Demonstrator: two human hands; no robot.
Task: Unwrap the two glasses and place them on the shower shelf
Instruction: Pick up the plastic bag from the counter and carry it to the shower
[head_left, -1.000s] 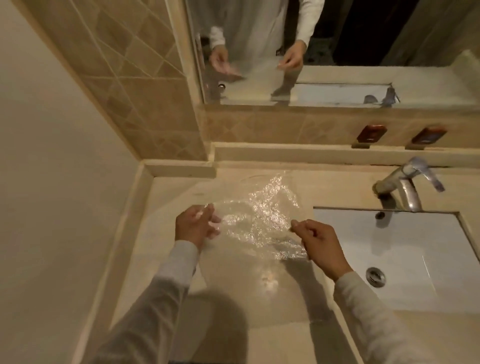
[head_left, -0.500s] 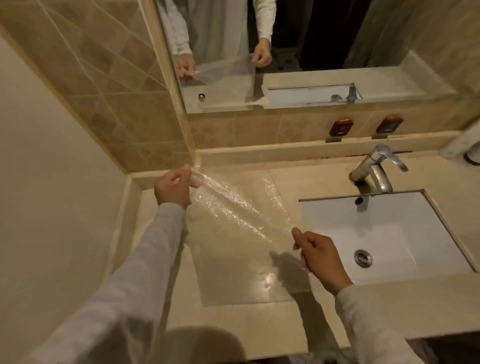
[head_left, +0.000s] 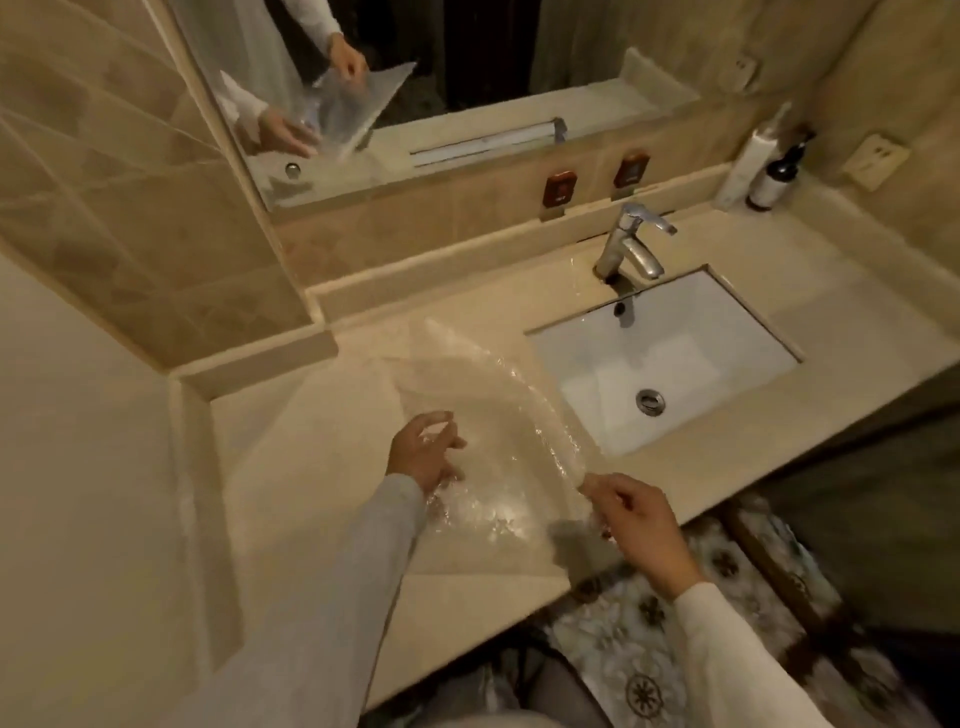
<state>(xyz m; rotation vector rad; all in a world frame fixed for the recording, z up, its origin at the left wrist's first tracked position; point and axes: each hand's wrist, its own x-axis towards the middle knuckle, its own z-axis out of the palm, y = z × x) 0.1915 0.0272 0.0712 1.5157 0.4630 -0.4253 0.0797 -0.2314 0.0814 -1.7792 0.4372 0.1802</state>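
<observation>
Wrap (head_left: 498, 415), centre frame, is pinched by right hand (head_left: 639, 519); left hand (head_left: 423, 452) is held spread-fingered against it. Tearing is risked if jerked.

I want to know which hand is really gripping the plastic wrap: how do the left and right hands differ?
The left hand has its fingers spread and loose over the plastic wrap; the right hand has them curled, pinching the wrap's edge. The left hand is above the counter, farther back; the right hand sits at the counter's front edge, nearer the sink. Both come out of pale long sleeves.
</observation>
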